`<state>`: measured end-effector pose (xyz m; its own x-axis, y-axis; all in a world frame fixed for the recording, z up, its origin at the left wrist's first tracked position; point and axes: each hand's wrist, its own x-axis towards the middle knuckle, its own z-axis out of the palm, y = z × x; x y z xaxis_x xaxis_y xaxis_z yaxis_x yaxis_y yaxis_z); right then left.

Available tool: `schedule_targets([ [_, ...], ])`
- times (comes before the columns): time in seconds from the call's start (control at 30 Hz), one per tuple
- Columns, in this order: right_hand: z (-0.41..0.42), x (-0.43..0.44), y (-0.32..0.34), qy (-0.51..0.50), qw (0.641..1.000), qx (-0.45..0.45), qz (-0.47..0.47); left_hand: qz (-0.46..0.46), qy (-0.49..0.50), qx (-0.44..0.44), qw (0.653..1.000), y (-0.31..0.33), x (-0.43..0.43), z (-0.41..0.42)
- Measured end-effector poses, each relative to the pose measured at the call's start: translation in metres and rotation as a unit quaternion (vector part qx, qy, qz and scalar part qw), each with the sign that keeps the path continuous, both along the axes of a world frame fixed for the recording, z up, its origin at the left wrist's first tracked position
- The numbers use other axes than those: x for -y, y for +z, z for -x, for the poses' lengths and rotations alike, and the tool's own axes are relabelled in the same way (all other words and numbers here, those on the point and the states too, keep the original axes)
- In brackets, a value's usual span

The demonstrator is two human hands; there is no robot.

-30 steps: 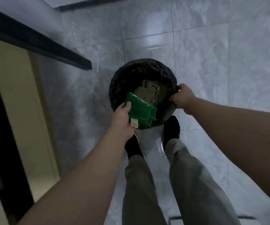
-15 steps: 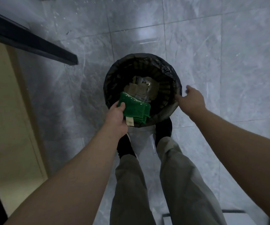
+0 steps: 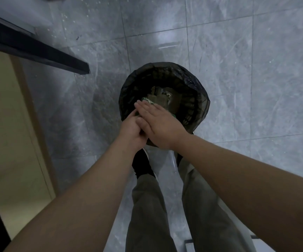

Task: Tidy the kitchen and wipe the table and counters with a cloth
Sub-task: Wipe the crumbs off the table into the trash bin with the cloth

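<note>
2 legs in grey trousers (image 3: 147, 206), 1 black shoe (image 3: 141, 164) plain, other mostly hidden. Above near rim of 1 black-lined bin (image 3: 198, 84): 2 hands together. Left grip (image 3: 131, 129) holds 1 green cloth (image 3: 148, 101) from below, thumb along its left edge. Right grip (image 3: 158, 122) wide, fingers straight, pressed flat on top. Cloth mostly covered: 1 corner points to far side past fingertips; long axis cannot tell. Waste (image 3: 160, 96) in bin bottom. Grey tiled floor (image 3: 238, 70) around; 1 dark bar (image 3: 38, 51) far left.
</note>
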<state>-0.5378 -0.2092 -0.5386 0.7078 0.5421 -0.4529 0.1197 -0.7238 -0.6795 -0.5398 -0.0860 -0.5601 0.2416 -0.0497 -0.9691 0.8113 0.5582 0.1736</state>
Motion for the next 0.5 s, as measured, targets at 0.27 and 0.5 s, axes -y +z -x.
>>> schedule_targets([
  [0.27, -0.027, 0.017, -0.02, -0.222, 0.966, -0.127, 0.03, -0.04, 0.001, 0.023, 0.999, -0.008, 0.003, -0.006],
  [0.5, -0.025, 0.01, -0.027, -0.16, 0.977, -0.141, 0.031, -0.051, -0.007, 0.01, 0.999, -0.012, 0.002, -0.013],
])
